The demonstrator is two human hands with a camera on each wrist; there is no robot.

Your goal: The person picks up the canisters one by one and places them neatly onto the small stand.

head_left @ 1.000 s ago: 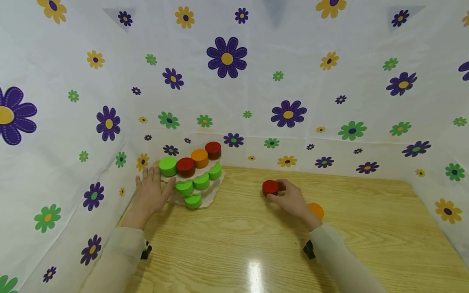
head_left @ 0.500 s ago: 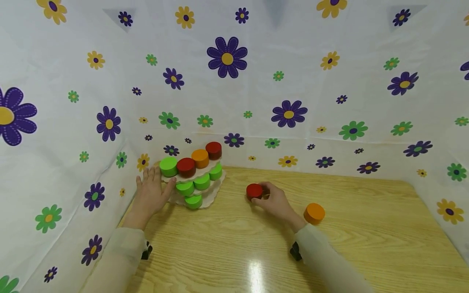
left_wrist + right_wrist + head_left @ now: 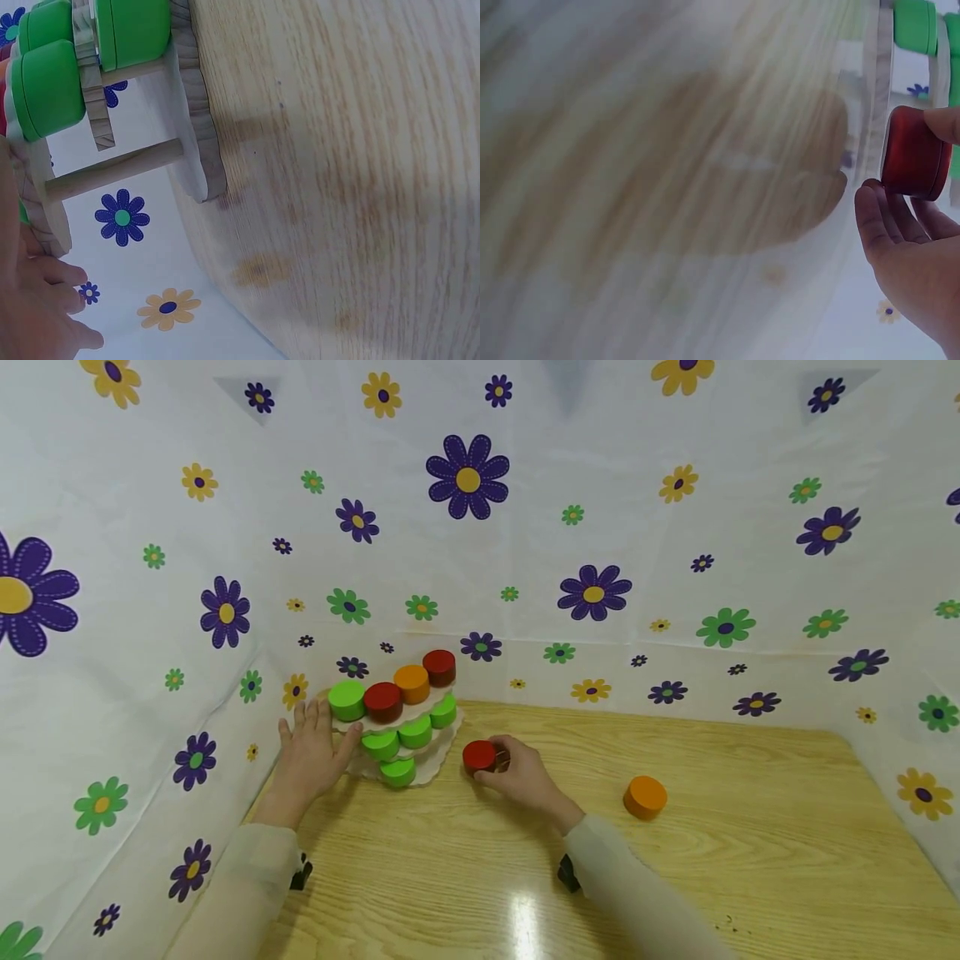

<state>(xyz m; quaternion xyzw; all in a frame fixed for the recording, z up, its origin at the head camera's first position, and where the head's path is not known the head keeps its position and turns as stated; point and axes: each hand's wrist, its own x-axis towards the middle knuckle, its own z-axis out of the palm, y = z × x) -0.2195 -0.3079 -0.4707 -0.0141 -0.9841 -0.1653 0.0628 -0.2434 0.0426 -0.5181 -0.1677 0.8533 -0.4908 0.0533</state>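
In the head view my right hand (image 3: 525, 778) pinches a red round block (image 3: 479, 757) between thumb and fingers, just right of a tiered wooden stand (image 3: 431, 763). The right wrist view shows the same red block (image 3: 913, 154) with the thumb on one side and fingertips on the other. My left hand (image 3: 306, 762) rests on the stand's left edge with fingers spread. Green blocks (image 3: 382, 744) fill parts of the lower tiers. Along the top tier sit a green block (image 3: 347, 700), a red block (image 3: 383, 702), an orange block (image 3: 412, 684) and another red block (image 3: 439, 667).
A loose orange block (image 3: 645, 797) lies on the wooden table (image 3: 765, 827) to the right. White cloth (image 3: 525, 560) printed with flowers rises behind and along both sides. A wooden post (image 3: 112, 171) joins the stand's tiers in the left wrist view.
My right hand has carried the red block leftward across the table toward the stand, uncovering the loose orange block. The left hand has stayed at the stand.
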